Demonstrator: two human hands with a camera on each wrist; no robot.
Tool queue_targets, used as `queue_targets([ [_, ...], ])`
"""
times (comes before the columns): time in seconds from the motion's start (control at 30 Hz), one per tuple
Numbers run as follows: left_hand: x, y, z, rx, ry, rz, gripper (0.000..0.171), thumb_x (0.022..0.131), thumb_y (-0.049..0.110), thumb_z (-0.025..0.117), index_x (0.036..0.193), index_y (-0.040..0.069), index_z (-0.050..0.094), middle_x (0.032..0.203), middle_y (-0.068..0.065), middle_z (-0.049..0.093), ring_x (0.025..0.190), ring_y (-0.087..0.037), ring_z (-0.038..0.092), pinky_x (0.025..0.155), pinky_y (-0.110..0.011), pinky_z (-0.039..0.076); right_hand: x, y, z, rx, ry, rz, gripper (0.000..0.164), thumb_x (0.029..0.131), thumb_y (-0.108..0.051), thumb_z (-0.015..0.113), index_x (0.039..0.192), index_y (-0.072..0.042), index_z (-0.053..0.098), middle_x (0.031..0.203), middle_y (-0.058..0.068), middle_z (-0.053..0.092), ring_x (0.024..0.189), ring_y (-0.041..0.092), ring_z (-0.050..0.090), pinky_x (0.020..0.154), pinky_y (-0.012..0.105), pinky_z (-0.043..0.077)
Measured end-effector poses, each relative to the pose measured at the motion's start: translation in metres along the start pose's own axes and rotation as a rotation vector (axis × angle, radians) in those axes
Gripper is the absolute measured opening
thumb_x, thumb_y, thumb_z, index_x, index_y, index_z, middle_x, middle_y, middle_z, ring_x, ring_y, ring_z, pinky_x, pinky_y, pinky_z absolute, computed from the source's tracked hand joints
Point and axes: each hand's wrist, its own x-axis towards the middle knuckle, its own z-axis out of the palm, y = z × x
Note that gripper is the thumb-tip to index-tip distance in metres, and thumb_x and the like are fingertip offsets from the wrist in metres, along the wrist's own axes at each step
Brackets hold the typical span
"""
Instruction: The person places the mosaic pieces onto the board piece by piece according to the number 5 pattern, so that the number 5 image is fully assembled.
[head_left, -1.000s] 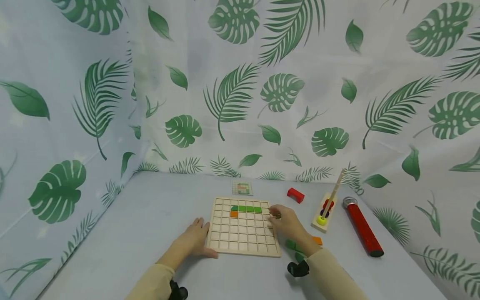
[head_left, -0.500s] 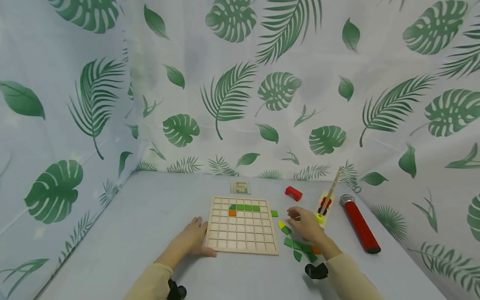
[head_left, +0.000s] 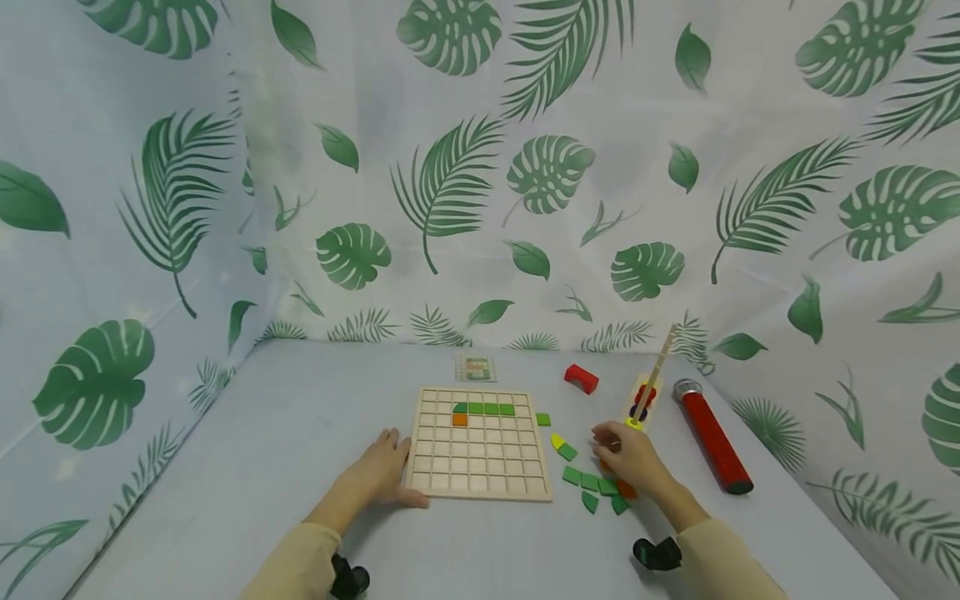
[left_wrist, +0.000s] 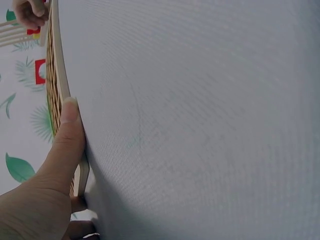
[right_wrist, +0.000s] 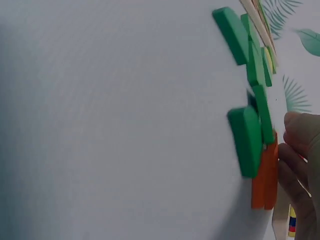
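A square wooden grid board [head_left: 480,454] lies on the table, with a row of green tiles [head_left: 491,409] and an orange tile [head_left: 460,419] in its upper cells. My left hand [head_left: 372,473] rests against the board's near left corner, fingers along the left side. In the left wrist view its thumb [left_wrist: 70,130] presses the board's edge. My right hand [head_left: 636,457], fingers loosely bent, hovers over loose pieces right of the board. In the right wrist view its fingertips are close beside orange pieces [right_wrist: 264,175]; whether they touch is unclear. Loose green pieces [right_wrist: 246,142] lie nearby.
A pattern card [head_left: 475,368] lies behind the board. At the back right are a red arch block [head_left: 581,378], a wooden bead stand [head_left: 643,402] with an upright stick, and a red microphone-like cylinder [head_left: 714,442]. A green tile [head_left: 543,419] sits by the board's right edge.
My right hand has moved from the board's right edge rightward to the loose pieces, uncovering a green tile beside the board. The left hand stays at the board's corner.
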Motion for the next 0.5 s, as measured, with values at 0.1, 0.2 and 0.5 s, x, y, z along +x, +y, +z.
queue_targets([
  [0.1, 0.0, -0.001, -0.001, -0.002, 0.001, -0.009, 0.107, 0.065, 0.061, 0.076, 0.137, -0.008, 0.04, 0.142, -0.035, 0.031, 0.133, -0.046, 0.027, 0.107, -0.052, 0.03, -0.003, 0.002, -0.003, 0.005, 0.001, -0.025, 0.028, 0.084, -0.009, 0.071, 0.111, -0.003, 0.063, 0.096, 0.004, 0.066, 0.086, 0.018, 0.062, 0.079, 0.035, 0.055],
  [0.2, -0.001, -0.002, -0.001, -0.009, 0.004, -0.012, 0.106, 0.065, 0.06, 0.077, 0.138, -0.008, 0.04, 0.142, -0.035, 0.03, 0.133, -0.046, 0.027, 0.107, -0.052, 0.03, -0.007, 0.003, -0.005, 0.009, 0.01, -0.037, 0.028, 0.083, -0.009, 0.072, 0.11, -0.003, 0.064, 0.096, 0.005, 0.066, 0.085, 0.018, 0.063, 0.078, 0.034, 0.056],
  [0.5, -0.001, 0.0, -0.001, -0.019, 0.007, 0.0, 0.106, 0.065, 0.06, 0.077, 0.137, -0.008, 0.04, 0.142, -0.035, 0.031, 0.133, -0.047, 0.027, 0.107, -0.052, 0.03, -0.024, 0.011, -0.008, -0.029, 0.032, -0.035, 0.035, 0.079, -0.013, 0.077, 0.109, -0.003, 0.065, 0.098, 0.004, 0.067, 0.086, 0.018, 0.063, 0.077, 0.033, 0.056],
])
